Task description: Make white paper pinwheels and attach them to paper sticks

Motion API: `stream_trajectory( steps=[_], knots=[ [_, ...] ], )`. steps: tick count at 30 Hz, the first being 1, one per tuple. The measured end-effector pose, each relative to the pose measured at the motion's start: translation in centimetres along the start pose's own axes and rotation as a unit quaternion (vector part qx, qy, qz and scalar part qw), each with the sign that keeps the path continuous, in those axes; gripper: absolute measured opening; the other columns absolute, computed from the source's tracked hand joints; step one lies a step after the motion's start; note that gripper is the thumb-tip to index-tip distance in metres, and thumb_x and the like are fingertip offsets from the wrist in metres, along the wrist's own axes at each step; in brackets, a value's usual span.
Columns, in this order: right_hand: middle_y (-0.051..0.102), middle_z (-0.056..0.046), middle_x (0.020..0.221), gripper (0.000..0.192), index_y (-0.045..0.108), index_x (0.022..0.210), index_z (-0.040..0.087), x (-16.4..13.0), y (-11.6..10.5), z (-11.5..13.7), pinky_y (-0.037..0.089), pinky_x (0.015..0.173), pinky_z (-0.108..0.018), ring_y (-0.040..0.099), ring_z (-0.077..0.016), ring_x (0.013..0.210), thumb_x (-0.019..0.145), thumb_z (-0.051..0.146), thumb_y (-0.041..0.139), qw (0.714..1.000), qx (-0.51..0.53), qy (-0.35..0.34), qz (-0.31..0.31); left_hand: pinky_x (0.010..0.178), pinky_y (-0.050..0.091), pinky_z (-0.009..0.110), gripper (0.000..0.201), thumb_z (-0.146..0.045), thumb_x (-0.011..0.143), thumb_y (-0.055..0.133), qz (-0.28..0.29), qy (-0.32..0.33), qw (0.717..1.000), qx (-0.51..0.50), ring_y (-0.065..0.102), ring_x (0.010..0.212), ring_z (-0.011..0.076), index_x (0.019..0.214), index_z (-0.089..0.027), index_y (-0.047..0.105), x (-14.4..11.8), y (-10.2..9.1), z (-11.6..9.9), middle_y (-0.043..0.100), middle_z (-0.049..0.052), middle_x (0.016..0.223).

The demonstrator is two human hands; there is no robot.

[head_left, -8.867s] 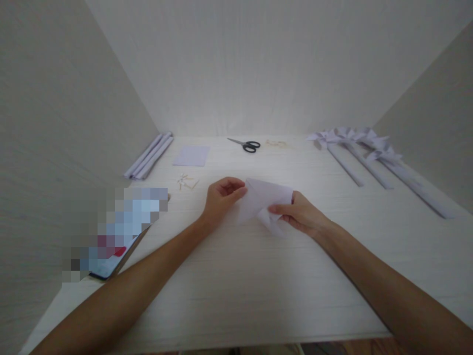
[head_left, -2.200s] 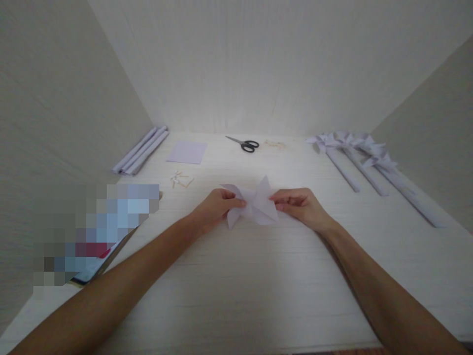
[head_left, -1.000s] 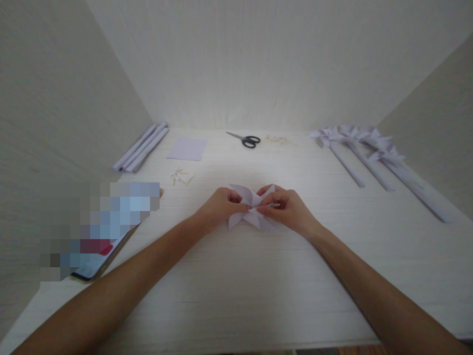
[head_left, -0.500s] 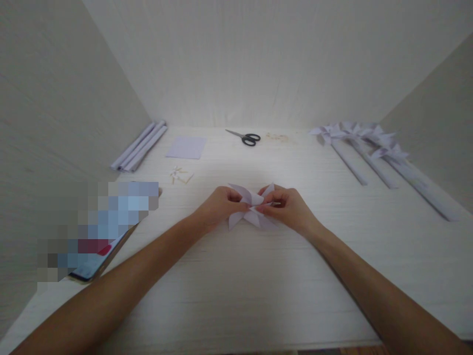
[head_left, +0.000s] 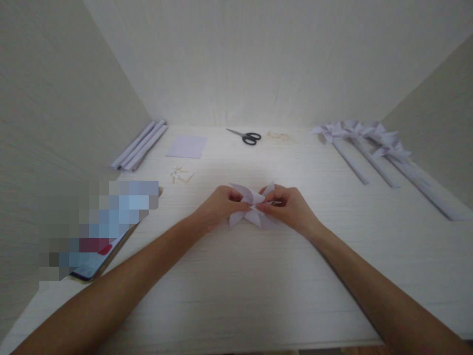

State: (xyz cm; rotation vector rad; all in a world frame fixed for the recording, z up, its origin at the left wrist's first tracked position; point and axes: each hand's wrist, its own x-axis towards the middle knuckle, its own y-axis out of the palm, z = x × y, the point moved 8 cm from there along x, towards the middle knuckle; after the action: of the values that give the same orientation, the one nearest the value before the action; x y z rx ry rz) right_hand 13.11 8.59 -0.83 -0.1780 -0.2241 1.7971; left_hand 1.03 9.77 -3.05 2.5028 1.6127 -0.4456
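The left hand (head_left: 218,207) and the right hand (head_left: 286,207) are close together in the middle of the surface (head_left: 236,296). Both pinch the folded paper (head_left: 251,209), which sits between them, low over the surface or resting on it. The left fingers are shut on its left side and the right fingers are shut on the flaps at its middle. It looks like a small windmill with pointy flaps sticking out.

The flaps could spring open if a finger slips, because bent paper likes to pop back. A hard pull could tear the thin paper at the middle. A squeeze that is too hard could squash the flaps flat.

Far off lie the scissors (head_left: 247,136) and a flat paper square (head_left: 186,146). Rolled paper tubes (head_left: 140,145) lie far left. Finished windmills on sticks (head_left: 373,148) lie far right. A few little sticks (head_left: 180,174) lie left of the hands, well apart from them
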Motion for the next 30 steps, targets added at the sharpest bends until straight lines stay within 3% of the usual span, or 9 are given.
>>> stream_trajectory(
  steps=[10,30],
  knots=[
    [0.059,-0.005,0.078,0.018,0.062,0.060,0.013,0.02,-0.26,-0.40,0.041,0.045,-0.023,0.050,-0.0088,0.051,0.060,0.031,0.064,0.999,-0.026,0.009,-0.038,0.047,0.033,0.022,0.010,-0.022,0.052,0.065,-0.004,-0.019,1.000,0.003,0.048,0.045,0.0094,0.053,-0.013,0.061,0.11,-0.04,0.39,0.054,-0.001,0.048],
    [0.060,-0.005,0.072,0.018,0.061,0.061,0.013,0.00,-0.35,-0.66,0.040,0.043,-0.023,0.050,-0.0100,0.049,0.059,0.031,0.064,0.998,-0.036,0.026,-0.041,0.049,0.036,0.023,0.011,-0.022,0.052,0.064,-0.007,0.006,1.000,-0.006,0.050,0.048,0.0114,0.046,-0.015,0.057,0.12,0.10,0.06,0.051,-0.002,0.046]
  ],
)
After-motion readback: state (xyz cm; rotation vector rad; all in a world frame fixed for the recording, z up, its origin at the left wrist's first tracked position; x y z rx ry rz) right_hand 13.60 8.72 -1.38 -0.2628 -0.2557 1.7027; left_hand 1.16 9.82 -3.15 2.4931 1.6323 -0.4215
